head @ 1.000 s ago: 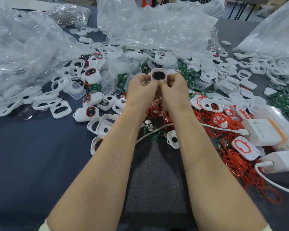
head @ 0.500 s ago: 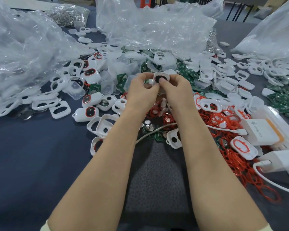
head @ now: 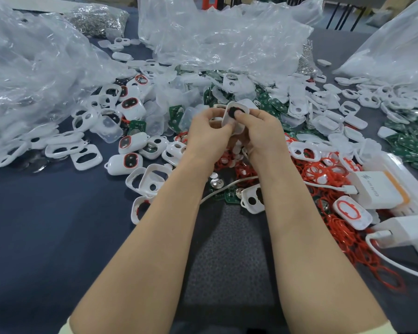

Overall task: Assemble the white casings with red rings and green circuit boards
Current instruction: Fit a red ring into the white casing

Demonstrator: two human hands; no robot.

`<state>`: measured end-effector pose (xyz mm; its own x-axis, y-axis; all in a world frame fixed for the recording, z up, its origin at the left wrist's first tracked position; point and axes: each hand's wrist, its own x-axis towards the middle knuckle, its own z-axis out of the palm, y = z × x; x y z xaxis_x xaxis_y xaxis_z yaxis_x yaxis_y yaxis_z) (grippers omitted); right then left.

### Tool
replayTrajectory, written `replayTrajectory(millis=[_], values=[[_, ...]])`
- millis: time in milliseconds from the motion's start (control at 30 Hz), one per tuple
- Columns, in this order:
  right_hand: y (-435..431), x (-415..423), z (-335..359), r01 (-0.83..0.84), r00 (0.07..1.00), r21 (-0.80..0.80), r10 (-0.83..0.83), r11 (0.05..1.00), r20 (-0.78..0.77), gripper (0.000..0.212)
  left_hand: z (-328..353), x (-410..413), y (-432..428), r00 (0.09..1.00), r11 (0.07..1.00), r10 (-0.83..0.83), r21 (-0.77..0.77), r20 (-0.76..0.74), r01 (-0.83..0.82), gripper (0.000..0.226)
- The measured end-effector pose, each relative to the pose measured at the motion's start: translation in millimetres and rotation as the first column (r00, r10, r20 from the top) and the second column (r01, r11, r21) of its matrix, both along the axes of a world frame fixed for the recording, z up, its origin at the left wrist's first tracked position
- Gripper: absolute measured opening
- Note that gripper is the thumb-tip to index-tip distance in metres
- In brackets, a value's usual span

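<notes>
White casing [head: 244, 104], one piece, tilted, held clear of the bench [head: 46, 225] between both hands. The left hand [head: 209, 132] has its fingers [head: 228, 126] curled round the lower edge. The right hand [head: 263, 135] pinches the casing, thumb tip pressed on its dark oval opening. Whether a ring sits inside cannot be told. Just below the fingers: loose red rings [head: 323, 174], spreading rightward. Just beyond the fingers: green circuit boards [head: 271, 103] among empty casings [head: 297, 109]. Left of the fingers: assembled casings [head: 124, 163]. Further right: white charger [head: 381, 189]. Far beyond: clear plastic bags [head: 215, 39].
</notes>
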<state>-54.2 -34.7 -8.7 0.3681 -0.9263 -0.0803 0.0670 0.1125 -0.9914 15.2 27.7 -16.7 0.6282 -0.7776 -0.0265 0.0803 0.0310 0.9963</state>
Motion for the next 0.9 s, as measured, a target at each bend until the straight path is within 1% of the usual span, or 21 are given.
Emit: replayTrajectory(millis=[67, 167, 267, 333, 433, 500, 700, 800, 900], values=[[1.0, -1.6, 2.0, -0.013, 1.0, 0.01, 0.013, 1.0, 0.025, 0.006, 1.2, 0.4, 0.6, 0.997, 1.0, -0.011, -0.015, -0.081, 0.009, 0.021], [1.6, -3.4, 3.1, -0.024, 0.999, 0.015, 0.023, 1.0, 0.042, 0.006, 4.1, 1.1, 1.7, 0.978, 0.999, -0.035, -0.034, -0.204, 0.029, 0.016], [1.7, -4.2, 3.2, -0.037, 0.998, 0.019, 0.036, 0.999, 0.049, 0.007, 5.0, 1.8, 1.7, 0.963, 0.997, -0.062, -0.053, -0.264, 0.05, 0.014], [1.2, -4.4, 2.7, -0.036, 0.999, 0.012, 0.036, 0.999, 0.039, 0.008, 3.8, 1.8, 0.9, 0.968, 0.998, -0.059, -0.051, -0.242, 0.048, 0.015], [0.2, -4.3, 1.2, -0.02, 1.0, -0.004, 0.02, 1.0, 0.012, 0.01, 1.0, 0.3, -0.2, 0.991, 0.999, -0.033, -0.012, -0.128, 0.032, 0.017], [-0.4, -4.3, 0.5, -0.01, 1.0, -0.008, 0.01, 1.0, 0.006, 0.011, 0.7, -0.5, 0.2, 0.997, 1.0, -0.02, 0.011, -0.079, 0.021, 0.018], [0.2, -3.4, -1.1, 0.011, 1.0, -0.037, -0.011, 0.999, -0.008, 0.012, 1.9, -0.1, -0.2, 0.997, 0.999, -0.001, 0.051, -0.073, 0.005, 0.016], [0.3, -3.1, -1.7, 0.016, 1.0, -0.058, -0.016, 0.998, 0.001, 0.014, 3.4, 1.8, -2.1, 0.997, 0.995, 0.012, 0.099, -0.076, -0.004, 0.024], [0.0, -3.6, -1.0, -0.001, 0.999, -0.074, 0.004, 0.997, 0.037, 0.016, 5.1, 2.9, -1.5, 0.994, 0.997, 0.009, 0.082, -0.111, 0.001, 0.018]])
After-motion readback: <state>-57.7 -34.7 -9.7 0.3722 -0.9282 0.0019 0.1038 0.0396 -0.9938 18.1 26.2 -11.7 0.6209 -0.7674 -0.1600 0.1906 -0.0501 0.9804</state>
